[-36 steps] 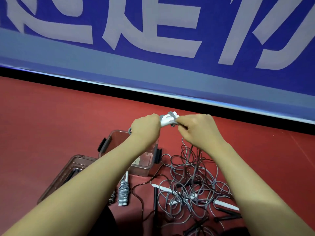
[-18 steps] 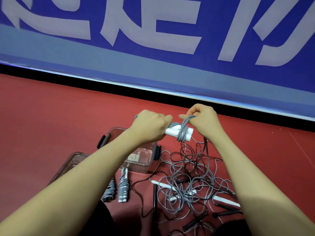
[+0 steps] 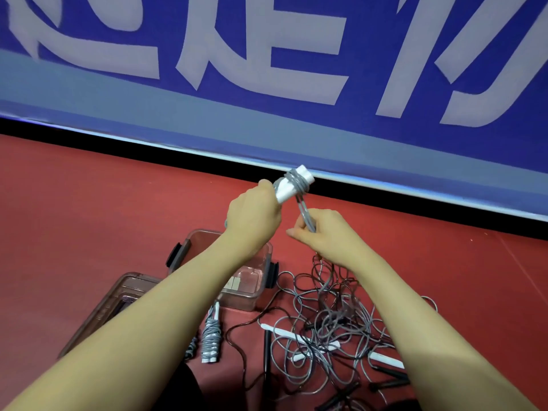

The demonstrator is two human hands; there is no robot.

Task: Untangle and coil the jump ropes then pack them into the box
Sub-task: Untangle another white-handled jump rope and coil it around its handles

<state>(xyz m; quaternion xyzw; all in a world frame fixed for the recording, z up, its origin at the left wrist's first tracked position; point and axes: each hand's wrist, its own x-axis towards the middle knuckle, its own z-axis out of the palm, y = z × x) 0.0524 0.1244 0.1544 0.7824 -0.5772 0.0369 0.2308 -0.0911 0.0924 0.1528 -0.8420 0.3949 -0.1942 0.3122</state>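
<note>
Red floor runs up to a blue banner wall. Nearest lies the tangled pile of ropes, grey and black cords looped over white and black handles. Left of it sits one finished coiled rope, just before the clear box, whose lid lies beside it. Above, the left hand grips paired white handles; the right hand pinches the grey cord between its fingers. Winding is under way, probably only a few turns in. Next: carry the cord round again, keeping it taut.
</note>
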